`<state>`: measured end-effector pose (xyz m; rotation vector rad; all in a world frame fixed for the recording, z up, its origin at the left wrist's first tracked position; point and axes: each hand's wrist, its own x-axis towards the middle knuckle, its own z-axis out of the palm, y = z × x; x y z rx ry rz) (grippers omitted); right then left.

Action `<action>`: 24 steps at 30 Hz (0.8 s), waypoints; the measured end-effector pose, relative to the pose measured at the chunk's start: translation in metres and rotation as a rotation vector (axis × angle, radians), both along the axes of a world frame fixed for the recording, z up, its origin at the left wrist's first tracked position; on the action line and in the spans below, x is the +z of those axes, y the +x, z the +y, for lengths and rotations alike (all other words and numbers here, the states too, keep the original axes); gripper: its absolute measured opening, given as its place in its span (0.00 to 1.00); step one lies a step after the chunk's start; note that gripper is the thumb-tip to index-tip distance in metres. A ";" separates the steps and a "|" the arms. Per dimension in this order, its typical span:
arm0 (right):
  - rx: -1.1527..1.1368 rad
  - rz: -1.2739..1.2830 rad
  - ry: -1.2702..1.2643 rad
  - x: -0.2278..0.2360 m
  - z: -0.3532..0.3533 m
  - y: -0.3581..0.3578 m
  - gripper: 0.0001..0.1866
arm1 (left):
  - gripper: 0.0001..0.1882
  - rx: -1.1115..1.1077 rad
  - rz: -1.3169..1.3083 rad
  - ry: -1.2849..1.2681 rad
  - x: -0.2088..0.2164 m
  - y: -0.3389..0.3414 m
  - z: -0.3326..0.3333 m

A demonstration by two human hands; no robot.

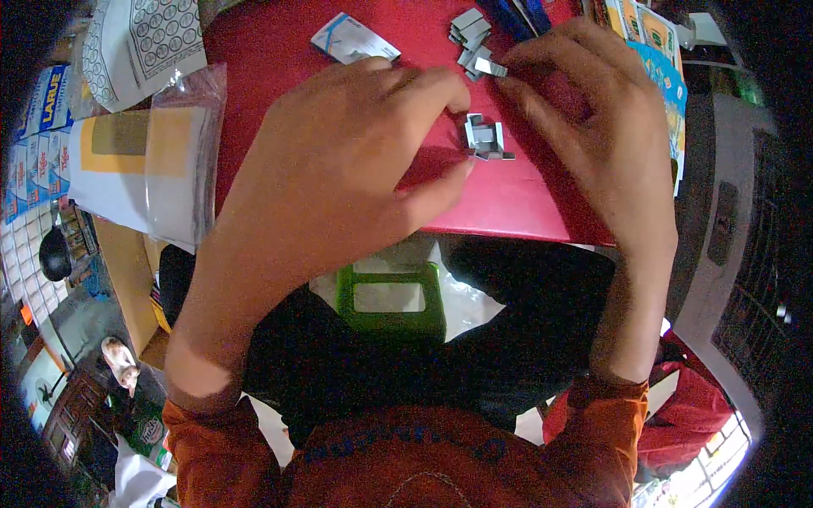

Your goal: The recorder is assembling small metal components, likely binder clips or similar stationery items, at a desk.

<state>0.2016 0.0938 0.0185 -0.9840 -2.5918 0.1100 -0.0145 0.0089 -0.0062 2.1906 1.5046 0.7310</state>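
Observation:
A small square open frame point(484, 135) of silvery-grey strips, resembling staple strips, stands on the red tabletop point(279, 42). My left hand point(364, 144) curves beside it, with the index finger and thumb apart at its left side; nothing shows between them. My right hand point(593, 110) pinches one short bright strip point(489, 66) between thumb and fingertips, just above the frame. Beyond that strip lies a loose pile of similar grey strips point(468, 30). A small white and blue packet point(354, 39) rests behind my left hand.
A dark blue item point(518, 15) lies by the pile. Clear plastic sleeves point(182, 152) and a printed sheet point(144, 51) are at the left edge, colourful packages point(656, 51) at the right. A green plastic stool or basket point(389, 326) is below; a cat point(120, 364) is on the floor.

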 end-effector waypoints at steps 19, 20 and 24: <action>0.092 0.033 -0.330 0.023 0.000 0.009 0.12 | 0.16 0.013 -0.048 0.004 -0.007 0.006 0.001; 0.091 0.015 -0.329 0.022 -0.001 0.009 0.13 | 0.16 0.014 -0.061 0.015 -0.007 0.006 0.000; 0.099 0.014 -0.265 0.018 -0.001 0.010 0.13 | 0.16 0.018 -0.039 -0.019 -0.005 0.006 0.000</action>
